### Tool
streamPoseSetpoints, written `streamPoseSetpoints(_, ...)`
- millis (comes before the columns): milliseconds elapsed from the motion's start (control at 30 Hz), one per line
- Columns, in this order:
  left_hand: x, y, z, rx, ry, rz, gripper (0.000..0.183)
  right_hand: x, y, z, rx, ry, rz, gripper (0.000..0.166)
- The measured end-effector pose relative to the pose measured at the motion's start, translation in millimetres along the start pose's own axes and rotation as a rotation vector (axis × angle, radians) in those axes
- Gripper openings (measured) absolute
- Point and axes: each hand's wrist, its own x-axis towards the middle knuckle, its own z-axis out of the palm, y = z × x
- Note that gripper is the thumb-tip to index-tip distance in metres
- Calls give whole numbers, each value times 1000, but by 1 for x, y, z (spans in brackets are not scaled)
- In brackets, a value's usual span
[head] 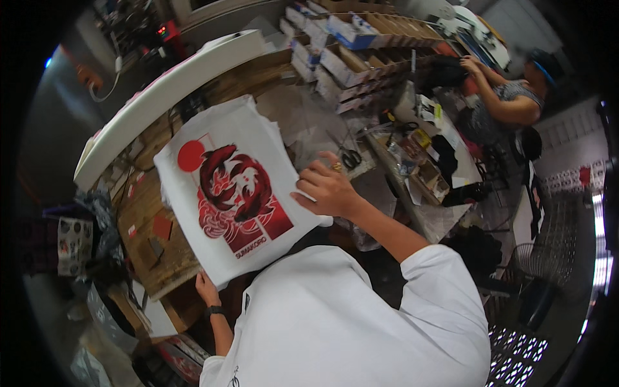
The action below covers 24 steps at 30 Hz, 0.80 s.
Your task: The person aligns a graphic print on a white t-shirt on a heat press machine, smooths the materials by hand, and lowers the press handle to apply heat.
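Before me a white cloth, apparently a T-shirt [186,213], is spread flat over a wooden worktable [140,237]. Its print shows two dark red koi, a red disc, waves and lettering. My left hand [208,289], with a dark band on the wrist, grips the cloth's near left corner; some of its fingers are hidden beneath. At the right edge of the cloth is my right hand [329,186], palm down with curled, parted fingers and a ring. White fabric shows in the gap between its digits, and nothing appears held in it.
A long white padded board [169,104] crosses behind the cloth. Black-handled scissors [351,157] lie to the right near clear plastic sheets. Stacked cardboard bins [353,63] stand behind. A cluttered side table [442,222] is at right; beyond it, a person [512,104] handles dark fabric.
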Motion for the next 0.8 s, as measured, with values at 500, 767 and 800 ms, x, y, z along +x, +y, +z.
streamPoseSetpoints(500,7,-10,-11,-225,-74,-172,35,-68,29,88,234,-178,537,28)
streamPoseSetpoints(767,28,15,5,-243,-78,-342,36,-165,51,162,784,-345,1373,56)
streamPoseSetpoints(800,27,11,3,-146,-65,-325,35,-164,49,161,799,-288,1342,55)
